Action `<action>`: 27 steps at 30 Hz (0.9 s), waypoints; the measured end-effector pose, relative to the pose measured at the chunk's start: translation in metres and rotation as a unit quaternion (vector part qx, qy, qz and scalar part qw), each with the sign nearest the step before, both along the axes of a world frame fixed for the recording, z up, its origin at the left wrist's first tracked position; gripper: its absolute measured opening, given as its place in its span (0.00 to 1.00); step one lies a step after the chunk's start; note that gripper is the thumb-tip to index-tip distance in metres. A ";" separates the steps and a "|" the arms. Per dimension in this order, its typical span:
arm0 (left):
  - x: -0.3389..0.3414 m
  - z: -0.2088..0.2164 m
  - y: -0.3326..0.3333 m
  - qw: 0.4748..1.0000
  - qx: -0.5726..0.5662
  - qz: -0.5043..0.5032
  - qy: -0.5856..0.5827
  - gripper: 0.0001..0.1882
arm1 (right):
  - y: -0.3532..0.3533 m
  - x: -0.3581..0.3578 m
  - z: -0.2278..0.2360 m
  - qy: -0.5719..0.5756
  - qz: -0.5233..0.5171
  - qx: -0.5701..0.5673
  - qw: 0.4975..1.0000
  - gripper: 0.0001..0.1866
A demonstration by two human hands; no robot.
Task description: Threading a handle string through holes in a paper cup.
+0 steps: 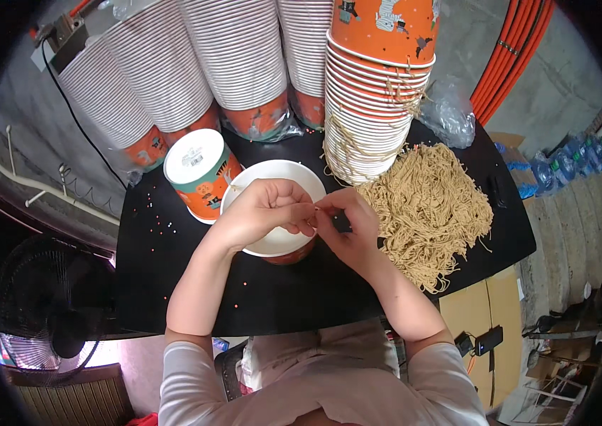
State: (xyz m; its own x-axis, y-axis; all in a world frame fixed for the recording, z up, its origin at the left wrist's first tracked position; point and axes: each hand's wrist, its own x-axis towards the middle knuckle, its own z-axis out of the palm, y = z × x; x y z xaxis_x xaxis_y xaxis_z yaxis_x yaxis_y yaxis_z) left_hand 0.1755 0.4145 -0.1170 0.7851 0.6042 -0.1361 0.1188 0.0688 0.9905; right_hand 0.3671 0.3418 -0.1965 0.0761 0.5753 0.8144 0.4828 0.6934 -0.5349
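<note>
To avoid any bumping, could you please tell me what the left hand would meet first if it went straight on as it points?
The left hand would probably meet the right hand first; whether they touch is unclear.

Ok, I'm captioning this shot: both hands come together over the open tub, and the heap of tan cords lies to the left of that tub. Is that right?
One slip: the head view shows the heap of tan cords to the right of the open tub, not the left. The left hand and right hand do come together over the tub.
</note>
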 end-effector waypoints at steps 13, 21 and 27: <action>-0.007 0.003 -0.001 0.994 0.094 0.049 0.015 0.04 | 0.003 0.003 0.000 0.054 0.079 -0.127 0.987 0.12; -0.009 0.007 -0.001 0.982 0.155 0.059 0.085 0.03 | 0.003 0.001 0.002 0.045 0.084 -0.136 0.986 0.10; -0.015 0.005 0.004 0.984 0.154 0.049 0.077 0.04 | 0.003 0.000 0.003 0.028 0.084 -0.144 0.986 0.11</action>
